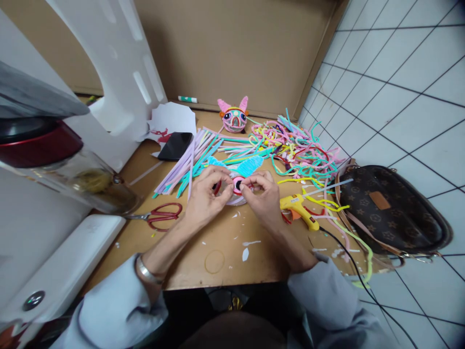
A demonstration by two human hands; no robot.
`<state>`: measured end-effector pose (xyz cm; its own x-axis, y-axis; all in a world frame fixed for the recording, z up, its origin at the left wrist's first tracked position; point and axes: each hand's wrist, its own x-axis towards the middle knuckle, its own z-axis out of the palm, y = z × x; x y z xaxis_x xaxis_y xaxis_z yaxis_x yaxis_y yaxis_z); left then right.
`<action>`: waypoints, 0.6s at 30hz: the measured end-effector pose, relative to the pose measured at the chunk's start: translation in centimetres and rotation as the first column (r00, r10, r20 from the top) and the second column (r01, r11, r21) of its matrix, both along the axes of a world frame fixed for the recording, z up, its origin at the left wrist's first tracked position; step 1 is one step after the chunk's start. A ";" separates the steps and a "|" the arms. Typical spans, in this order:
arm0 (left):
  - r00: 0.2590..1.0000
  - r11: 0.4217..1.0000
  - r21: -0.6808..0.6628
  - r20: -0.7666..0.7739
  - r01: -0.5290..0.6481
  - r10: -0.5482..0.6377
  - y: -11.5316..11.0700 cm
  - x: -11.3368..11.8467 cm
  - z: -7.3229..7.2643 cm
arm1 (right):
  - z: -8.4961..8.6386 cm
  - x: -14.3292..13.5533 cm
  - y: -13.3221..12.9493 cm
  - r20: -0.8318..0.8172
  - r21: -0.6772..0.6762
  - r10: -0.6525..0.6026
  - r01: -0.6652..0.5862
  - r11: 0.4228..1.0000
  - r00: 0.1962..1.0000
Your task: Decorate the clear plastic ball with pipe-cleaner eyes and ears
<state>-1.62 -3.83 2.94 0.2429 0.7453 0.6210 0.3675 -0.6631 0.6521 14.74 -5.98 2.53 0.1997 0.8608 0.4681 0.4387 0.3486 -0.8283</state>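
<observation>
A craft animal head with fuzzy light-blue ears (250,166) lies on the table between my hands. On its front is a round pink-rimmed eye (238,184) with a black middle. My left hand (210,191) pinches at the left side of this eye, thumb and forefinger together. From the other side, my right hand (263,193) is closed at the eye's right edge. My fingers cover much of the head, and a second red-rimmed eye partly shows behind the left ones. Purple and teal pipe cleaners (186,162) lie just beyond my left hand.
A finished-looking pink-eared head (234,118) stands at the back. Tangled pipe cleaners (301,150) heap at right, near a yellow glue gun (300,208) with a cord. Red-handled scissors (163,216), a phone (176,146), a glass bottle (90,174) and a brown bag (392,208) surround the work.
</observation>
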 end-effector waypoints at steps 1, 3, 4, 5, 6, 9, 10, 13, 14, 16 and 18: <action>1.000 1.000 0.002 0.003 -0.005 0.005 0.0 0.0 -0.1 | 0.0 0.0 0.0 0.001 -0.001 -0.001 0.001 1.000 1.000; 1.000 1.000 0.008 0.015 -0.008 0.008 0.1 0.1 -0.3 | -0.1 0.0 0.0 0.002 -0.005 -0.007 0.007 1.000 1.000; 1.000 1.000 0.015 0.025 -0.005 0.005 0.2 0.1 -0.4 | -0.1 -0.1 0.0 0.001 -0.007 -0.012 0.012 1.000 1.000; 0.999 1.000 0.027 0.035 0.001 -0.002 0.2 0.1 -0.5 | -0.1 -0.1 0.0 -0.004 -0.008 -0.017 0.017 1.000 1.000; 0.999 0.999 0.041 0.041 0.008 -0.010 0.3 0.1 -0.6 | -0.1 -0.1 0.0 -0.010 -0.009 -0.020 0.020 1.000 1.000; 0.999 0.997 0.073 0.035 0.017 -0.019 0.4 0.0 -0.9 | -0.1 -0.1 0.0 -0.023 -0.013 -0.017 0.017 1.000 1.000; 0.999 0.997 0.076 0.028 0.016 -0.018 0.4 0.0 -0.9 | -0.1 -0.1 0.0 -0.026 -0.013 -0.015 0.014 1.000 1.000; 1.000 0.996 0.093 -0.001 0.011 -0.011 0.3 -0.1 -0.8 | 0.0 -0.1 0.0 -0.023 -0.013 -0.011 0.011 1.000 1.000; 1.000 0.994 0.107 -0.015 0.009 -0.008 0.2 -0.1 -0.7 | 0.0 -0.1 0.0 -0.017 -0.014 -0.009 0.009 1.000 1.000; 0.999 0.990 0.139 -0.054 0.006 0.002 0.1 -0.2 -0.5 | 0.0 -0.1 0.0 -0.006 -0.016 -0.005 0.004 1.000 1.000; 0.996 0.985 0.170 -0.094 0.006 0.010 0.0 -0.3 -0.4 | 0.0 -0.1 0.0 -0.003 -0.011 -0.004 0.004 1.000 1.000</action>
<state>-1.90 -3.78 2.54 0.3048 0.6311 0.7133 0.4234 -0.7607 0.4920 14.66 -6.01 2.52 0.2046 0.8651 0.4579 0.4378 0.3375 -0.8333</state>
